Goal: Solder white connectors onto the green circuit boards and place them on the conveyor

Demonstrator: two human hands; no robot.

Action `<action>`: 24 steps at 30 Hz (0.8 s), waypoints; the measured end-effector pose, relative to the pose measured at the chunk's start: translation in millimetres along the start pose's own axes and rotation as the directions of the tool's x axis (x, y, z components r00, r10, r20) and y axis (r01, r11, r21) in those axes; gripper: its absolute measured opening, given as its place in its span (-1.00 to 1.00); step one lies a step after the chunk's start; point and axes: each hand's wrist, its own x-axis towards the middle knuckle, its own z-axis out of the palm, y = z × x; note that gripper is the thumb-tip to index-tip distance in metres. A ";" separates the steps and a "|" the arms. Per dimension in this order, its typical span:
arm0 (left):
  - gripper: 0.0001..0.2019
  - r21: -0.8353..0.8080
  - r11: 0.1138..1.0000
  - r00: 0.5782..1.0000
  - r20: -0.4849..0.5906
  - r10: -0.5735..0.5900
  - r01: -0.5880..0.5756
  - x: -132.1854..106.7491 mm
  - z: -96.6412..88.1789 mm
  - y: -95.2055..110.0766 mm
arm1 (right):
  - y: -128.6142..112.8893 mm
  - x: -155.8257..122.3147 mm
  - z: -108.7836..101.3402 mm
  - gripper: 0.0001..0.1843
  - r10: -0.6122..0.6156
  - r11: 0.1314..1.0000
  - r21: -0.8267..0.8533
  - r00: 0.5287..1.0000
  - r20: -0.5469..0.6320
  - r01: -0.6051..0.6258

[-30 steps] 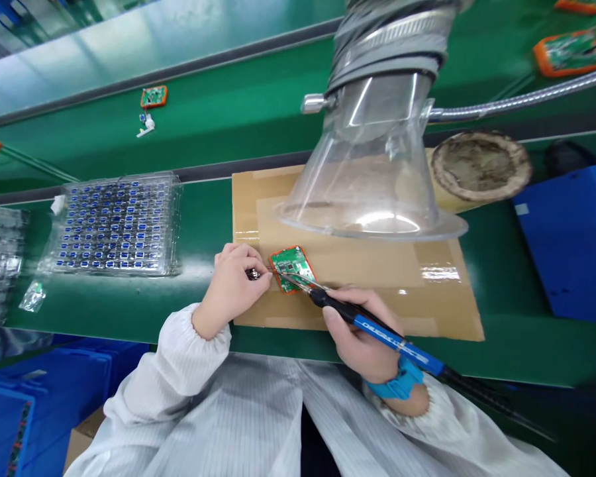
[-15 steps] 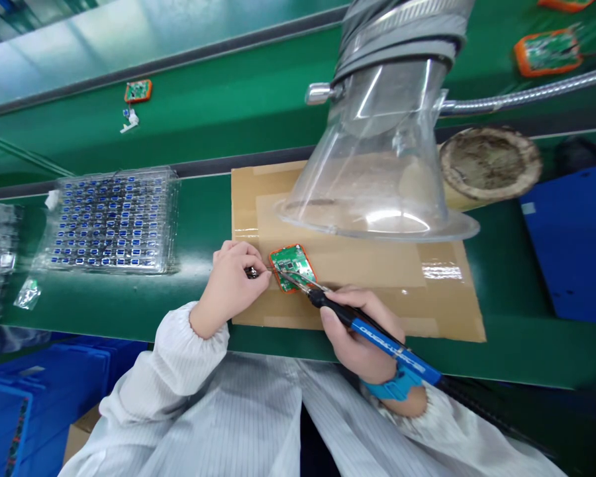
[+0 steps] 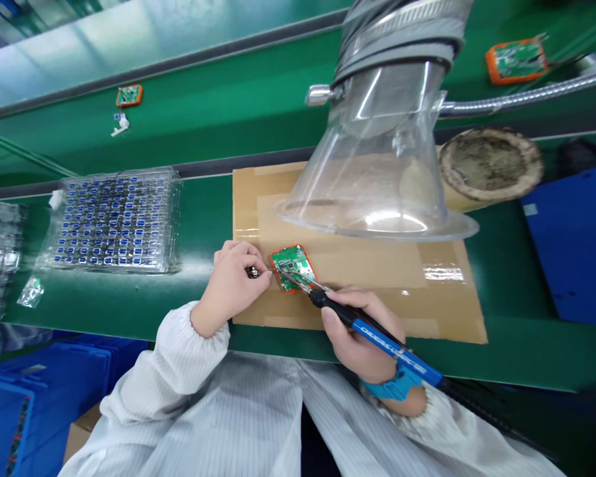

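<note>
Now the right hand (image 3: 365,338) grips the soldering iron (image 3: 397,348), the left hand (image 3: 236,285) pinches seemingly thin wire (image 3: 251,272) — both best held steady at the circuit board (image 3: 298,257), near frame centre.

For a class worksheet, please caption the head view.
Right hand holding a soldering iron over a green circuit board on cardboard.

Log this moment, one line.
left hand: holds dark item by circuit board; right hand: holds soldering iron, tip at board; board: on cardboard
</note>
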 end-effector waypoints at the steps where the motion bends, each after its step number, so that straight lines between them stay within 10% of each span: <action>1: -0.81 0.000 1.000 1.000 0.001 0.000 0.000 0.0 -0.1 0.0 | 0.0 0.1 0.1 -0.85 0.002 1.000 0.000 1.000 -0.002 -0.002; 24: -0.81 -0.008 1.000 1.000 0.000 0.011 -0.011 -0.4 0.6 -1.4 | 10.7 -9.7 -6.4 -0.86 0.087 0.996 0.003 0.991 -0.101 -0.087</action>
